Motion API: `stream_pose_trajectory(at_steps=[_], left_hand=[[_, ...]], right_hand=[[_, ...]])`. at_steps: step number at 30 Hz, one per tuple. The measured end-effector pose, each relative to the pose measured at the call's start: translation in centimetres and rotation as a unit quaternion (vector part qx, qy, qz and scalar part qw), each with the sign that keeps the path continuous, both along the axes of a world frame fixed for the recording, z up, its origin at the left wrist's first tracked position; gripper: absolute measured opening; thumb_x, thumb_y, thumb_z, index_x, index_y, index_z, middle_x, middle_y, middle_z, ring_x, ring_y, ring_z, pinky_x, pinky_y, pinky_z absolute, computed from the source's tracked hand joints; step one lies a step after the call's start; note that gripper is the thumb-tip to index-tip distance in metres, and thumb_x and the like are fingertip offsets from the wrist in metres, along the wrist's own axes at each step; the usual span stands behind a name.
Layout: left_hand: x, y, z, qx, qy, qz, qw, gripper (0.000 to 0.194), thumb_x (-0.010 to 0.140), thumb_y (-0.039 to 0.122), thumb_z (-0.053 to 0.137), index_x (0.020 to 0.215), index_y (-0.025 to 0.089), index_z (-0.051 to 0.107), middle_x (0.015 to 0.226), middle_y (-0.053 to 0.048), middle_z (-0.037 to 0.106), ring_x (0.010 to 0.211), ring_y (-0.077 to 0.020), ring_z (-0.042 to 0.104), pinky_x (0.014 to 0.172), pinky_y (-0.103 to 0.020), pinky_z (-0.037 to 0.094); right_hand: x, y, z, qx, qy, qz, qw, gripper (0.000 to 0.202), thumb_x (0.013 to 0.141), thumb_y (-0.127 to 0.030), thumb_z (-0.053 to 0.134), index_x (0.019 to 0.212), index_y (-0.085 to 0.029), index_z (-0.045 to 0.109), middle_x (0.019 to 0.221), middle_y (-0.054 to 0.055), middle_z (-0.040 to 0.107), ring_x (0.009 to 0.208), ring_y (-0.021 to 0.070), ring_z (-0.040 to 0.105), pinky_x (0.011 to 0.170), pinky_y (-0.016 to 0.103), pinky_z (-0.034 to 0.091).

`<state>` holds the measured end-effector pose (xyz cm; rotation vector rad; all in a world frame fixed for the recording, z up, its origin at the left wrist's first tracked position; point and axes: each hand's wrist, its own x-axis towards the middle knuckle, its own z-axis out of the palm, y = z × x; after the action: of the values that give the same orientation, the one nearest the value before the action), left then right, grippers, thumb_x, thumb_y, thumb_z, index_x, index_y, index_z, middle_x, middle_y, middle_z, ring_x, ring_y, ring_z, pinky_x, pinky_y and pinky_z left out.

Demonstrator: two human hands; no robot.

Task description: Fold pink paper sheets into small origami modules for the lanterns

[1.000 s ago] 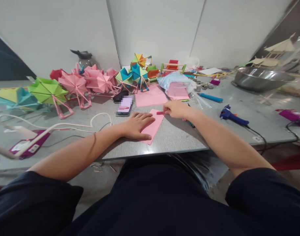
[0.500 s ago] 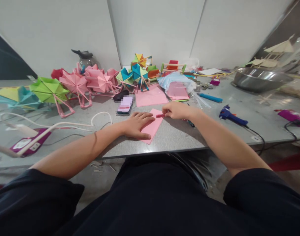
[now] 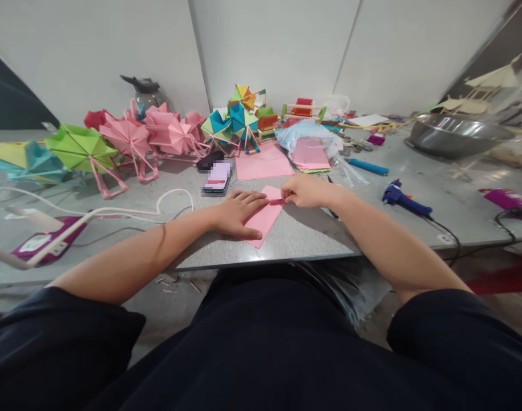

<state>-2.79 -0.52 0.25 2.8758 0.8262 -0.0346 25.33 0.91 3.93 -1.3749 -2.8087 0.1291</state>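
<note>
A pink sheet of paper lies slantwise near the table's front edge. My left hand rests flat on its left part, fingers spread. On the upper right part of the sheet is a small red strip-like object, its right end between the pinched fingers of my right hand. The left fingertips are close to the strip's left end. Under my right hand a dark thin tool is partly hidden.
Behind are larger pink sheets, a phone and folded paper models. To the right lie a blue cutter, a blue glue gun and a metal bowl. A purple power strip with cables is at left.
The red strip now reaches the left fingertips, and my right hand has shifted slightly left. My left hand stays on the sheet. The camera view has shifted slightly.
</note>
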Motion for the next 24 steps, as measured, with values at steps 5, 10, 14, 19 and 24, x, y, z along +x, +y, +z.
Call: stream_pose_trajectory(at_steps=[5, 10, 14, 19, 24], left_hand=[[0.1, 0.0, 0.1, 0.002, 0.008, 0.005, 1.0, 0.11, 0.092, 0.089, 0.05, 0.175, 0.022, 0.026, 0.184, -0.019, 0.023, 0.168, -0.0458, 0.025, 0.135, -0.063, 0.015], [0.1, -0.1, 0.0, 0.008, 0.014, 0.009, 1.0, 0.111, 0.091, 0.09, 0.048, 0.175, 0.022, 0.028, 0.184, -0.017, 0.024, 0.168, -0.0447, 0.025, 0.136, -0.06, 0.015], [0.2, -0.1, 0.1, 0.003, 0.018, 0.018, 1.0, 0.111, 0.09, 0.087, 0.052, 0.175, 0.018, 0.029, 0.183, -0.02, 0.026, 0.168, -0.0456, 0.025, 0.136, -0.061, 0.014], [0.2, -0.1, 0.2, 0.002, 0.016, 0.014, 1.0, 0.107, 0.091, 0.084, 0.055, 0.174, 0.021, 0.03, 0.183, -0.019, 0.026, 0.168, -0.0451, 0.026, 0.136, -0.06, 0.013], [0.1, -0.1, 0.0, 0.004, -0.005, 0.007, 1.0, 0.101, 0.092, 0.081, 0.055, 0.172, 0.022, 0.034, 0.182, -0.02, 0.029, 0.165, -0.046, 0.029, 0.134, -0.062, 0.016]], right_hand=[[-0.4, -1.0, 0.5, -0.027, 0.023, 0.02, 0.999, 0.02, 0.09, -0.011, 0.067, 0.097, -0.02, 0.083, 0.094, 0.007, 0.082, 0.086, 0.0219, 0.07, 0.077, 0.033, 0.045], [-1.3, -2.1, 0.7, -0.057, 0.048, 0.035, 0.997, 0.02, 0.088, -0.011, 0.067, 0.096, -0.02, 0.083, 0.095, 0.006, 0.082, 0.088, 0.0209, 0.07, 0.079, 0.032, 0.045], [-1.9, -2.6, 0.5, -0.094, 0.081, 0.071, 0.99, 0.018, 0.086, -0.01, 0.065, 0.089, -0.019, 0.08, 0.091, 0.005, 0.079, 0.084, 0.0194, 0.068, 0.078, 0.031, 0.045], [-1.7, -2.7, 0.4, -0.156, 0.109, 0.09, 0.978, 0.013, 0.086, -0.015, 0.067, 0.086, -0.021, 0.079, 0.087, 0.003, 0.078, 0.082, 0.0196, 0.067, 0.076, 0.032, 0.045], [-1.4, -1.6, -0.6, -0.081, 0.177, 0.109, 0.975, 0.014, 0.091, -0.016, 0.065, 0.095, -0.021, 0.078, 0.095, 0.004, 0.078, 0.085, 0.0188, 0.065, 0.081, 0.032, 0.046]])
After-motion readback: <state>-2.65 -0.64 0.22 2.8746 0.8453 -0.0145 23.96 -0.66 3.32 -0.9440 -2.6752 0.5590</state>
